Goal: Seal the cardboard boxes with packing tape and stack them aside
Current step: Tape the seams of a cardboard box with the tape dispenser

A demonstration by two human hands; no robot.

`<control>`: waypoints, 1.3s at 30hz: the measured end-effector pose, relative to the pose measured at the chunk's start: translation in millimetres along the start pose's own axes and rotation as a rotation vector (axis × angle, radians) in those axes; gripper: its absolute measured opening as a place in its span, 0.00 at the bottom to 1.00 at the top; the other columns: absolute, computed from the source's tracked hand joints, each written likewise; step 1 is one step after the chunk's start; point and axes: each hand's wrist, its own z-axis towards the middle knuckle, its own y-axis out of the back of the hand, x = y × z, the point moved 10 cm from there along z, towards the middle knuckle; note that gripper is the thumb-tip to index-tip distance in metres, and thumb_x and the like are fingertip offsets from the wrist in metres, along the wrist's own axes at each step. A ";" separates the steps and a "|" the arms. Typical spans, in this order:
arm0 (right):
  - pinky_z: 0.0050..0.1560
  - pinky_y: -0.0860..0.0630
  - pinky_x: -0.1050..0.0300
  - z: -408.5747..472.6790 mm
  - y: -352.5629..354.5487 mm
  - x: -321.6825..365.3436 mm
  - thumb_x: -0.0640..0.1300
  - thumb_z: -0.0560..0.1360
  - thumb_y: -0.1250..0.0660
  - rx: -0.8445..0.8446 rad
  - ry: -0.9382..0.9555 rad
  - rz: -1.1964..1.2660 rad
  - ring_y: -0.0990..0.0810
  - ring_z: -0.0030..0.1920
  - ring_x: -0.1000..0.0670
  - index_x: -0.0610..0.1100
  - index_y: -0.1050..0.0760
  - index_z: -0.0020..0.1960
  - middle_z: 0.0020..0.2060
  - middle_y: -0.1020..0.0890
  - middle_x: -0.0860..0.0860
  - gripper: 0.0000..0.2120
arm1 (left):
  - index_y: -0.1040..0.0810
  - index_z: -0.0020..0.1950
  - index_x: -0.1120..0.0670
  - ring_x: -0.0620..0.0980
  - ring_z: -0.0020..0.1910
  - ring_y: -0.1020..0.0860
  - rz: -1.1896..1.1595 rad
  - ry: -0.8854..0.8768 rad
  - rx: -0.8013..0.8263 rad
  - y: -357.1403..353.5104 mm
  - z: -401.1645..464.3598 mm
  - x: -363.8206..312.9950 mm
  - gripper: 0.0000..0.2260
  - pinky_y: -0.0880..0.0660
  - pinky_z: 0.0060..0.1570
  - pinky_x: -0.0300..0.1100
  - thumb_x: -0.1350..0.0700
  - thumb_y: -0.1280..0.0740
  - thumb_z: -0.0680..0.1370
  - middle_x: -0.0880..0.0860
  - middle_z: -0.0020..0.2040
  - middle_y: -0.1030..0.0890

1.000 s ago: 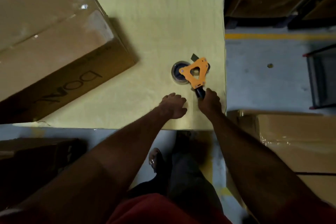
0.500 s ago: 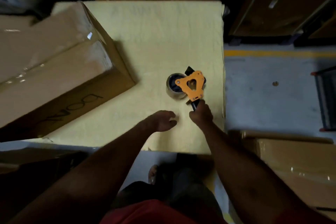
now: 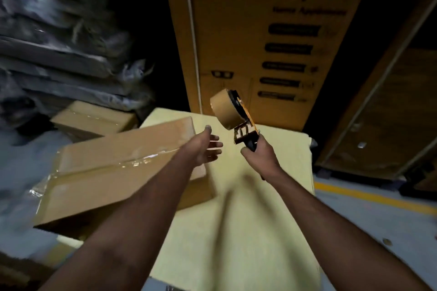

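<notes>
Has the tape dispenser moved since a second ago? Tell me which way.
Yes. The tape dispenser has left the yellow table; the right hand holds it raised above the surface.

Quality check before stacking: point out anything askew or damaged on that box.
The cardboard box sits skewed on the yellow table, its left end overhanging the edge. Clear tape at that end looks wrinkled and loose. No visible tears.

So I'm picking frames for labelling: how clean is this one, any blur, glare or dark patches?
Head view: dim overall; the stacked bundles at upper left are smeared by motion blur; glare streaks run along the tape seam on the cardboard box; the tape dispenser and both hands are fairly sharp; wide-angle distortion bends the edges.
</notes>
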 end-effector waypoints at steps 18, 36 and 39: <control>0.29 0.27 0.55 37.2 -124.8 127.8 0.37 0.76 0.35 0.053 0.030 0.269 0.26 0.30 0.50 0.39 0.26 0.43 0.31 0.24 0.47 0.03 | 0.23 0.55 0.56 0.45 0.30 0.29 -0.536 0.026 0.369 93.0 49.8 -94.3 0.23 0.31 0.30 0.34 0.38 0.42 0.79 0.53 0.36 0.20; 0.28 0.29 0.56 77.0 -141.1 101.5 0.35 0.76 0.36 0.057 -0.078 0.320 0.27 0.30 0.50 0.38 0.26 0.44 0.32 0.25 0.46 0.03 | 0.24 0.48 0.58 0.46 0.25 0.24 -0.573 0.262 0.512 86.7 128.5 -76.6 0.15 0.25 0.24 0.34 0.50 0.44 0.84 0.53 0.32 0.21; 0.28 0.29 0.56 80.3 -141.1 96.8 0.35 0.76 0.37 0.052 -0.086 0.347 0.27 0.29 0.50 0.39 0.26 0.44 0.33 0.25 0.45 0.03 | 0.27 0.42 0.60 0.47 0.22 0.23 -0.620 0.292 0.509 89.0 129.9 -78.6 0.14 0.25 0.22 0.34 0.55 0.45 0.83 0.54 0.27 0.23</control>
